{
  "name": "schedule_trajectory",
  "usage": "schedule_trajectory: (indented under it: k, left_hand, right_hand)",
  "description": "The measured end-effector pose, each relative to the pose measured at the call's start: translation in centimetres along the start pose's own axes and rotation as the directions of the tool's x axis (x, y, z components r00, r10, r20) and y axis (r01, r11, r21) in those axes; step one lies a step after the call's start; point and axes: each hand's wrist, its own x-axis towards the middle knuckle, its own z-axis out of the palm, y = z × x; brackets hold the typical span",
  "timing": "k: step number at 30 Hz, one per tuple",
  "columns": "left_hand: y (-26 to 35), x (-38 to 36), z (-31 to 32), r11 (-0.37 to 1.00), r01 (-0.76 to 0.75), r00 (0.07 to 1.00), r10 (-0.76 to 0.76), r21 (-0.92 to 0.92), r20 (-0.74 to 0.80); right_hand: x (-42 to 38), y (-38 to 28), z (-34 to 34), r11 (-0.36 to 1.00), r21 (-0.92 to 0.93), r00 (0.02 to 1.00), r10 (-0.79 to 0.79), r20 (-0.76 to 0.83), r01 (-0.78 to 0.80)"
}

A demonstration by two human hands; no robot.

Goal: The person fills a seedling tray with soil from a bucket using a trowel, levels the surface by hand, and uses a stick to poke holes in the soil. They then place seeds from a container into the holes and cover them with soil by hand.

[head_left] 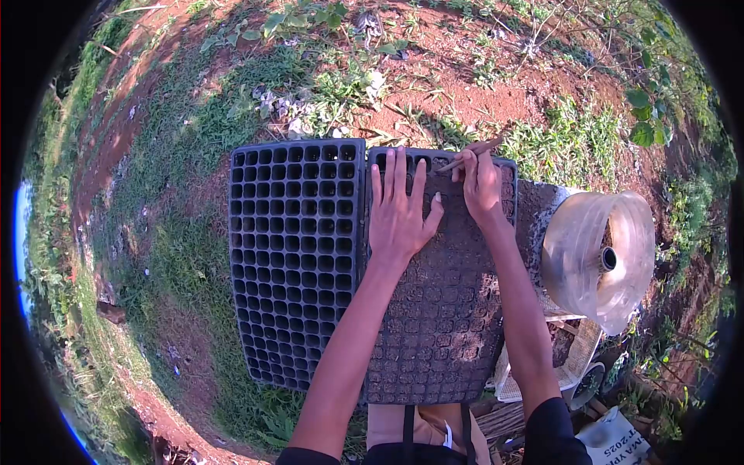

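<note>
A black seedling tray [434, 310] filled with dark soil lies in front of me. My left hand [401, 213] rests flat over its upper left part, fingers spread and nothing held. Near the tray's upper right edge, my right hand [482, 184] is closed around a thin brown stick [484, 146]. The stick slants down and left, its lower end close to the soil in the top rows. A few cells in the top row by my left fingers look dark and hollow. A second seedling tray [294, 256], with unfilled cells, sits directly to the left.
Right of the trays stands a clear plastic roll [597, 260] with a dark core. Below it are a pale slatted crate [577, 353] and a printed white sack [616, 438]. Grass and reddish soil [442, 62] surround the trays. Leafy branches hang at upper right.
</note>
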Motion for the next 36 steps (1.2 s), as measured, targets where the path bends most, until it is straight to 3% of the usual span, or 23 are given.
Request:
schedule_trajectory:
  k: [5,8,15,18,20,27,29,32,36]
  left_hand:
    - [-0.14,-0.13,0.2,1.0,-0.006,1.0,0.006,-0.003,-0.015]
    - [-0.09,-0.06,0.2,1.0,0.0,1.0,0.0,0.0,-0.002]
    - [0.02,-0.06,0.0,1.0,0.011,1.0,-0.012,0.009,0.023]
    - [0.02,-0.02,0.01,1.0,0.015,1.0,-0.015,0.018,0.022]
    - [0.06,0.0,-0.05,0.999,0.019,0.999,-0.02,0.027,0.031]
    - [0.05,0.03,-0.08,1.0,0.017,0.999,-0.018,0.022,0.031]
    - [-0.01,-0.03,-0.07,1.0,0.014,1.0,-0.014,0.019,0.023]
    - [0.06,0.0,-0.26,1.0,0.012,1.0,-0.012,0.023,0.022]
    - [0.08,0.03,-0.14,1.0,0.015,1.0,-0.016,0.014,0.022]
  right_hand:
    - [-0.29,0.0,-0.05,0.997,-0.075,1.0,-0.017,0.021,0.018]
    - [-0.38,-0.19,0.02,1.0,-0.003,0.998,-0.026,-0.048,0.026]
    - [-0.49,0.37,0.2,0.996,-0.039,0.997,-0.079,-0.015,0.079]
    - [-0.56,0.19,0.28,0.998,-0.021,0.995,-0.069,-0.075,0.067]
    - [-0.56,0.5,0.29,0.992,-0.065,0.994,-0.108,-0.003,0.108]
    - [-0.63,0.01,0.17,0.995,-0.017,0.994,-0.099,-0.037,0.099]
    - [-0.63,-0.22,0.19,0.983,-0.15,0.994,-0.106,-0.002,0.104]
    - [-0.67,-0.02,0.26,0.984,-0.081,0.984,-0.165,-0.071,0.159]
    - [-0.76,0.25,0.35,0.983,-0.109,0.989,-0.15,0.0,0.149]
